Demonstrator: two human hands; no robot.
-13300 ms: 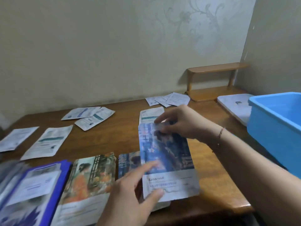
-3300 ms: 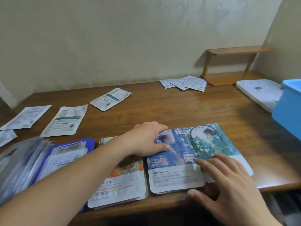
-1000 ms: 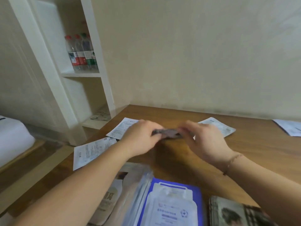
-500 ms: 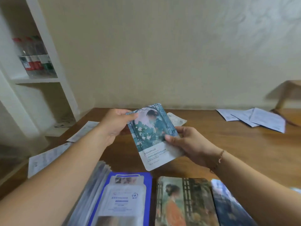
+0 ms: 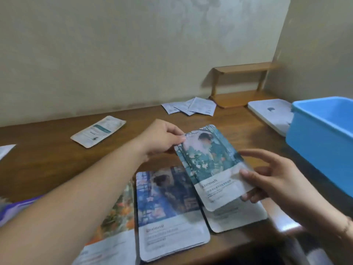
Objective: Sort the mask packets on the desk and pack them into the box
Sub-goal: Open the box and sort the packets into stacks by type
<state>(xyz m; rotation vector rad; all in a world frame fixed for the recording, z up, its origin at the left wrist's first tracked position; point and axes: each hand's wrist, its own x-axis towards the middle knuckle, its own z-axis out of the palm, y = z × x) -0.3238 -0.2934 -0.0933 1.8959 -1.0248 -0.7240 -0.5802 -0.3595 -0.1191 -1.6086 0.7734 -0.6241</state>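
Observation:
A green-picture mask packet (image 5: 212, 165) hangs just above the desk, tilted, over another packet (image 5: 236, 217) lying at the front right. My left hand (image 5: 162, 138) pinches its top left corner. My right hand (image 5: 267, 176) holds its lower right edge, index finger stretched out. To the left lie a stack of blue-picture packets (image 5: 168, 211) and an orange-picture stack (image 5: 118, 213) partly hidden by my left forearm. The blue box (image 5: 321, 138) stands at the right, its inside mostly out of view.
A white-and-teal packet (image 5: 98, 131) lies at mid-left on the wooden desk (image 5: 47, 165). Several small white packets (image 5: 191, 108) lie by the wall. A white lid (image 5: 271, 113) and a small wooden shelf (image 5: 240, 83) sit at the back right. A purple packet's edge (image 5: 17, 209) shows at far left.
My view has swung right, from the shelf side to the box. Both hands have carried the green-picture packet right and down, to just above the front right packet.

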